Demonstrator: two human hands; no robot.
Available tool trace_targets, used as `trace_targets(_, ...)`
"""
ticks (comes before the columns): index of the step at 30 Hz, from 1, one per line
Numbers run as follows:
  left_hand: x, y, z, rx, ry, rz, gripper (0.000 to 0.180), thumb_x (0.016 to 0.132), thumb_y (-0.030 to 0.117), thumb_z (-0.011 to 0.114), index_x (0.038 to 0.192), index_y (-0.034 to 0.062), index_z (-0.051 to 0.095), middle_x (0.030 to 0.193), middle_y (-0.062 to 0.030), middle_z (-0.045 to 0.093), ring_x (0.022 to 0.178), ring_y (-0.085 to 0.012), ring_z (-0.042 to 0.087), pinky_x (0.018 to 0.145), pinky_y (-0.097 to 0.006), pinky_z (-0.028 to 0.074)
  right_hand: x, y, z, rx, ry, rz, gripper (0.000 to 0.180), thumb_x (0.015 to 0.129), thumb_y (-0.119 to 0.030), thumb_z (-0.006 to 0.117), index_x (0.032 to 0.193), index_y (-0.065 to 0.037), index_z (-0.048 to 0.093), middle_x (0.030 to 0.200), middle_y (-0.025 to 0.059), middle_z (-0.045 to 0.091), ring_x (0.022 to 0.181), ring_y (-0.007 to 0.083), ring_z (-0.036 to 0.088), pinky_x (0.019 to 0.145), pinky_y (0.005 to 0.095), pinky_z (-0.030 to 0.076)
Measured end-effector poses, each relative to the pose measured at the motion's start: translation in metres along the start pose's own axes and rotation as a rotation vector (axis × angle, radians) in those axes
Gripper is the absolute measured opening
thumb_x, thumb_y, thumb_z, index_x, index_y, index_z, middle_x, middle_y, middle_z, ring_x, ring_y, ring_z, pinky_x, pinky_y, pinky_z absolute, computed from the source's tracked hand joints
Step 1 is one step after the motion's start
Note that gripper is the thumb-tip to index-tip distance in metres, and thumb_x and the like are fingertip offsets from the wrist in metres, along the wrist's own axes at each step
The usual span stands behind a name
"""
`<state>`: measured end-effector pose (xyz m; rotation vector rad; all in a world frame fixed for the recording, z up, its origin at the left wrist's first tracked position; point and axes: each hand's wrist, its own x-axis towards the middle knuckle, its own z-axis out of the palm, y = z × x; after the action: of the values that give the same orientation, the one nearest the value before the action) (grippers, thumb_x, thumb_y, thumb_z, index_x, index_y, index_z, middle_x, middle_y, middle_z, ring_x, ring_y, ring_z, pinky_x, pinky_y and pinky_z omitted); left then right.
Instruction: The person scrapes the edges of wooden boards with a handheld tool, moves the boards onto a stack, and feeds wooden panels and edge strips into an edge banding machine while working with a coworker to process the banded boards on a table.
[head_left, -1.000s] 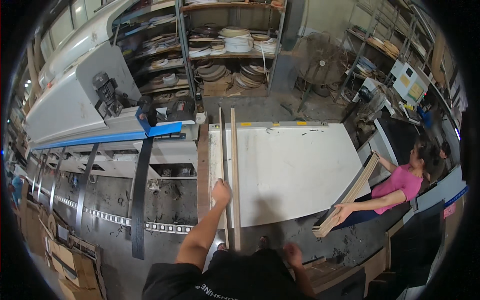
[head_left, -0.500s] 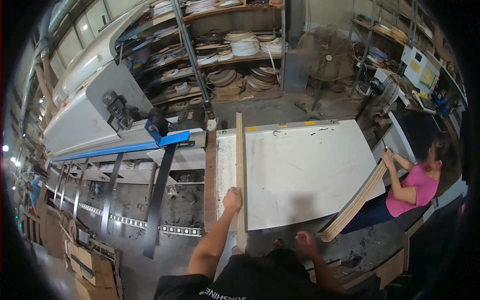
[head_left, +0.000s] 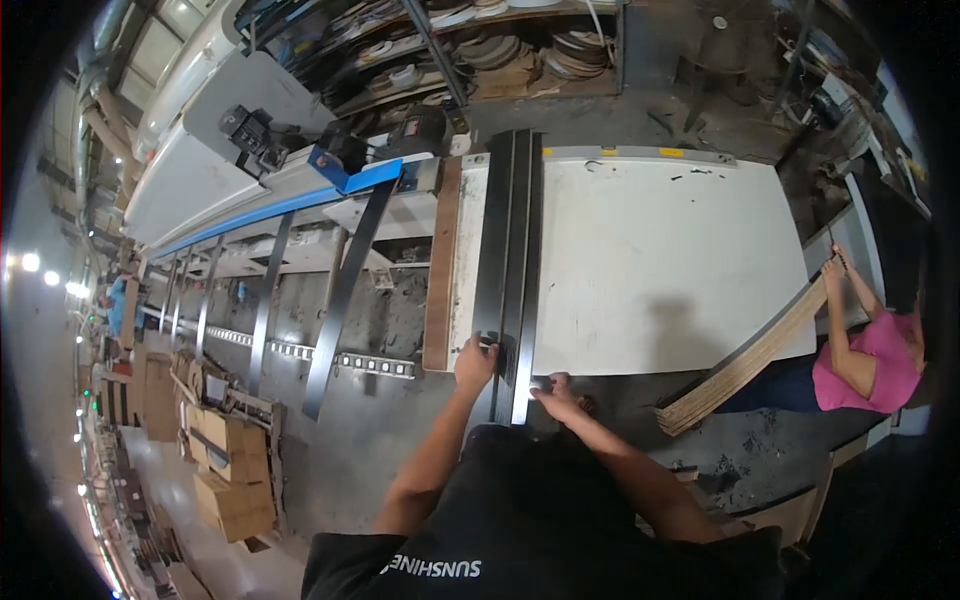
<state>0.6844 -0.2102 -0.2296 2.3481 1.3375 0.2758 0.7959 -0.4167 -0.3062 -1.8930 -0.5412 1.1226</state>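
Two long narrow dark panels (head_left: 508, 240) lie side by side on the left part of a white work table (head_left: 660, 260), running away from me. My left hand (head_left: 474, 362) grips the near end of the left panel. My right hand (head_left: 556, 392) rests fingers-down on the near end of the right panel at the table's front edge. A brown wooden strip (head_left: 440, 270) lies along the table's left edge beside the panels.
A long grey machine with a blue rail (head_left: 290, 195) stands at the left. Shelves with coiled strips (head_left: 500, 50) fill the back. A person in a pink top (head_left: 870, 355) at the right holds a stack of boards (head_left: 750, 360). Cardboard boxes (head_left: 225, 460) sit on the floor.
The panels now lie flat on the table. My right hand has come up from below onto the panels' near end. The view has moved closer to the table.
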Motion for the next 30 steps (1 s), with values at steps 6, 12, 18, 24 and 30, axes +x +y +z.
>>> trace_targets(6,-0.022,0.009,-0.004,-0.080,-0.167,-0.064,0.074,0.089,0.047,0.072,0.142,0.0003,0.053,0.120,-0.0225,0.068,0.111,-0.0388,0.065,0.096,-0.048,0.052,0.009,0.014,0.034,0.387,-0.394,0.379,0.071,0.090,-0.048,0.076,0.136,0.000,0.052,0.130,0.0144,0.064,0.116,0.0243,0.064,0.100,0.0436,0.049)
trace_targets(12,-0.020,-0.011,-0.007,-0.115,-0.166,-0.082,0.082,0.086,0.058,0.069,0.142,0.0011,0.053,0.131,-0.0204,0.064,0.116,-0.0384,0.064,0.096,-0.047,0.052,-0.019,-0.051,0.029,0.338,-0.293,0.217,0.075,0.083,-0.040,0.084,0.139,-0.005,0.048,0.119,0.0110,0.068,0.104,0.0237,0.068,0.078,0.0381,0.058)
trace_targets(18,-0.014,-0.004,-0.027,-0.104,-0.173,0.010,0.084,0.084,0.060,0.070,0.143,0.0016,0.053,0.126,-0.0184,0.063,0.103,-0.0347,0.069,0.088,-0.047,0.055,-0.010,-0.047,0.045,0.038,-0.180,0.145,0.058,0.084,-0.027,0.084,0.132,-0.007,0.057,0.106,0.0093,0.072,0.088,0.0191,0.069,0.068,0.0360,0.058)
trace_targets(24,-0.011,-0.026,-0.043,-0.259,-0.280,-0.015,0.093,0.086,0.070,0.062,0.150,0.0044,0.048,0.132,-0.0186,0.060,0.114,-0.0395,0.065,0.094,-0.048,0.053,-0.010,-0.094,0.066,-0.448,-0.152,-0.322,0.055,0.084,-0.037,0.083,0.126,-0.009,0.061,0.108,0.0160,0.072,0.101,0.0311,0.071,0.087,0.0425,0.055)
trace_targets(30,0.000,-0.070,-0.029,-0.491,-0.215,0.097,0.085,0.092,0.061,0.063,0.150,0.0013,0.046,0.138,-0.0202,0.059,0.121,-0.0404,0.062,0.100,-0.046,0.050,-0.015,-0.149,0.115,-0.468,-0.013,-0.204,0.071,0.084,-0.038,0.079,0.138,-0.002,0.052,0.130,0.0248,0.061,0.120,0.0414,0.061,0.100,0.0483,0.050)
